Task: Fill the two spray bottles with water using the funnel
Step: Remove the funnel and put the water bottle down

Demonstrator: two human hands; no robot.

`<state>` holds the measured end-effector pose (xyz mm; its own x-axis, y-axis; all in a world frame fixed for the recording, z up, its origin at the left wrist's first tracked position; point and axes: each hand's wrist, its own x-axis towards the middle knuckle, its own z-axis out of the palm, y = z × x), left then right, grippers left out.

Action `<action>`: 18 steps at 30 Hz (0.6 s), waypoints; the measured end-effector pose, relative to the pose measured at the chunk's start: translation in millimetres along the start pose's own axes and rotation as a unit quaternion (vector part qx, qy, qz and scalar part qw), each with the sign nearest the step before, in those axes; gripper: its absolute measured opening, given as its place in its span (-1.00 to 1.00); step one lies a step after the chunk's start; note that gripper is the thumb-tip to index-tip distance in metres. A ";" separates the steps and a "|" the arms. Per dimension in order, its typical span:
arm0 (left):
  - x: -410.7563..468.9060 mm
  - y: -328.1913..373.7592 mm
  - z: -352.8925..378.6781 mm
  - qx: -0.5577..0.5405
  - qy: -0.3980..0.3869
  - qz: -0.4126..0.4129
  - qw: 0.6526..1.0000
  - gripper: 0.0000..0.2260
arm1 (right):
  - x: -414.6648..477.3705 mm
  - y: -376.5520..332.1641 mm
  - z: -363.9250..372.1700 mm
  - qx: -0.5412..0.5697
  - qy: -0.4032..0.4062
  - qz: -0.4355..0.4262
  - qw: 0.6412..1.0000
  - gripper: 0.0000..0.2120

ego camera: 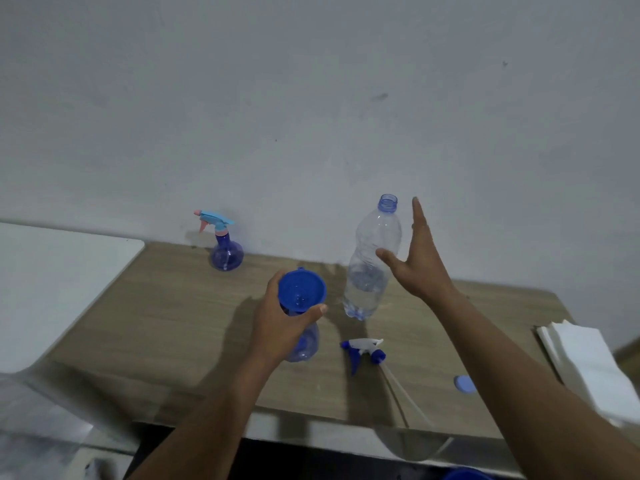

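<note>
A stack of white paper napkins [585, 365] lies at the wood-grain table's [166, 327] right edge. Behind stands a scuffed grey wall [311, 98].

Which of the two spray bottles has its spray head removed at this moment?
The near spray bottle, held by the left hand with the blue funnel in its neck. Its white and blue spray head lies on the table. The far spray bottle by the wall keeps its head.

Your items: blue plastic funnel [302, 289] seated in uncapped clear-blue round spray bottle [304, 342]; second, capped round blue spray bottle [227, 256] upright by wall.
</note>
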<state>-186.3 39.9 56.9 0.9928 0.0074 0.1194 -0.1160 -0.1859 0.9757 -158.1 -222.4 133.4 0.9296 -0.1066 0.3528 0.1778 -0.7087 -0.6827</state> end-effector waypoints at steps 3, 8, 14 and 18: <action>0.4 -6.4 -2.7 0.001 -0.010 -0.034 0.999 0.03 | -15.8 -18.8 3.3 -0.029 0.095 -0.108 0.989 -0.24; -4.9 -25.2 -10.4 0.024 -0.009 -0.083 0.996 0.20 | -37.8 -66.3 27.1 -0.061 0.014 -0.195 0.979 -0.37; -6.6 -50.3 -5.6 0.039 -0.042 -0.118 0.991 -0.36 | -30.3 -87.7 75.9 -0.143 -0.287 -0.111 0.941 -0.01; -0.9 -53.4 -5.3 0.052 -0.049 -0.131 0.989 -0.41 | -18.0 -87.0 88.8 -0.178 -0.345 -0.081 0.918 -0.06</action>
<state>-181.2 55.0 5.7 0.9870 -0.0259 -0.1585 0.1443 -0.2902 0.9460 -161.6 -96.9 129.6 0.9055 0.4000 -0.1416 0.3290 -0.8725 -0.3613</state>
